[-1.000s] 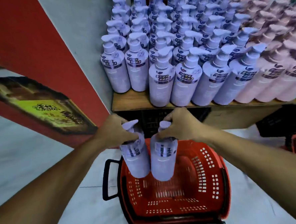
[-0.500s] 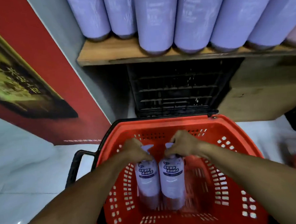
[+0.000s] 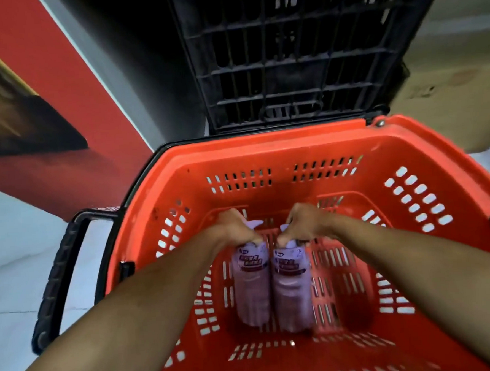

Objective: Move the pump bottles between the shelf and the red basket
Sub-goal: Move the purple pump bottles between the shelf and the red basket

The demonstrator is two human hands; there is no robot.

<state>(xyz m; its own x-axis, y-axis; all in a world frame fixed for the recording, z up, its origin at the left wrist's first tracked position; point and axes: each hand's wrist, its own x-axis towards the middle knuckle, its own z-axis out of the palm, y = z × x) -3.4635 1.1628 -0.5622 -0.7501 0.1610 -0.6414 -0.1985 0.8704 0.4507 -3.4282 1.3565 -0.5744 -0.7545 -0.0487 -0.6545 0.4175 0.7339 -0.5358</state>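
Two lilac pump bottles stand side by side deep inside the red basket. My left hand grips the pump top of the left bottle. My right hand grips the pump top of the right bottle. The bottles' bases are at or just above the basket floor; I cannot tell whether they touch it. Both bottles touch each other along their sides. The shelf is out of view.
A black plastic crate stands right behind the basket. The basket's black handle sticks out to the left over the pale floor. A red wall panel is on the left, a cardboard box on the right.
Both hands have lowered the two bottles from in front of the shelf down into the basket. The view has dropped, so the shelf and its rows of bottles have left the frame.
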